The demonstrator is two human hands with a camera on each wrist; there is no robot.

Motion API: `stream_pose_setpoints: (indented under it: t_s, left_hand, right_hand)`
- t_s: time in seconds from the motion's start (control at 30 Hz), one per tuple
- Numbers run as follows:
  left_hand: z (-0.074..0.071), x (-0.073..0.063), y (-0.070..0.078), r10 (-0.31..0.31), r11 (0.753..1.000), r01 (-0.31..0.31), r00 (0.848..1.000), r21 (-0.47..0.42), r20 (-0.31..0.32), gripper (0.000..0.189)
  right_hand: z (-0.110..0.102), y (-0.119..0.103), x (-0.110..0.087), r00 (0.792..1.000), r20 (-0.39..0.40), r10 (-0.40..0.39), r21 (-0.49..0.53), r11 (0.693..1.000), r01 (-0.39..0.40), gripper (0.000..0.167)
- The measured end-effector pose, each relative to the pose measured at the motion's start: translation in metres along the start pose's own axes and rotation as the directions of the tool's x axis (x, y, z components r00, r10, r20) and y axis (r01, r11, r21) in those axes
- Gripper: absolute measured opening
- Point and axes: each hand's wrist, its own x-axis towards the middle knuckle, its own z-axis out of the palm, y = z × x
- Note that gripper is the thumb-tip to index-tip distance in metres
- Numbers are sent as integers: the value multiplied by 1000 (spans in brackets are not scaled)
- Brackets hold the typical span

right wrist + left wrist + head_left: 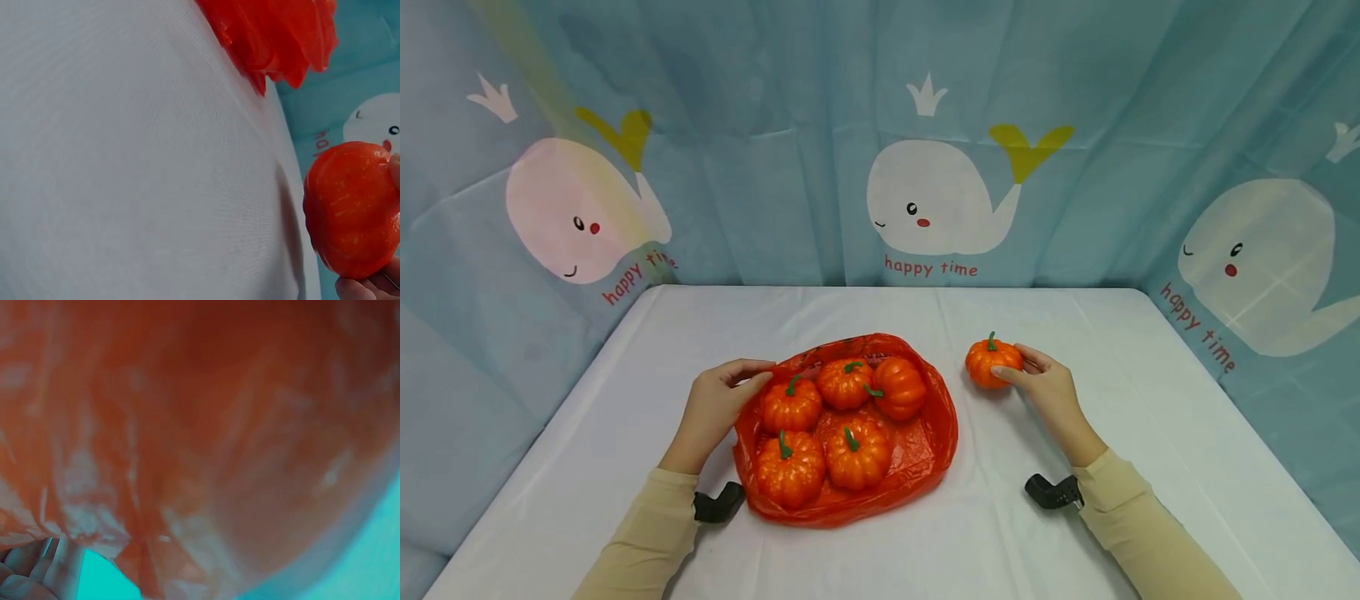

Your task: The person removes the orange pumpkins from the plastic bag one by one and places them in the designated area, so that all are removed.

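A red plastic bag [925,462] lies spread wide on the table, its rim rolled out into a ring. Inside it sit several small orange toy pumpkins [859,454] with green stems. My left hand [718,408] pinches the bag's rim at its upper left; in the left wrist view the bag's wall [187,425] fills most of the picture and hides much of that hand. To the right of the bag, my right hand [1048,392] holds another orange pumpkin [988,362] between thumb and fingers, stem up. The right wrist view shows this pumpkin [350,209] raised over the tabletop.
A white cloth covers the table [1000,542]. Behind it and at both sides hangs a blue curtain [760,208] printed with whales. A black wrist camera [1052,492] sits by the right sleeve, another black camera [720,503] by the left one, close to the bag.
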Motion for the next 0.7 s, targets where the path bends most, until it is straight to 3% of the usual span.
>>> stream_pose_setpoints:
  t_s: [0.37, 0.7]
  left_hand:
    - [0, -1, 1, -3, 1000, 3, 1000, -9, -4, 39]
    - [1, 1, -1, -11, 1000, 11, 1000, -7, -3, 40]
  right_hand:
    - [-2, 5, 5, 1000, 11, 12, 13, 1000, -12, 74]
    - [-5, 5, 4, 999, 52, 17, -38, 999, -16, 77]
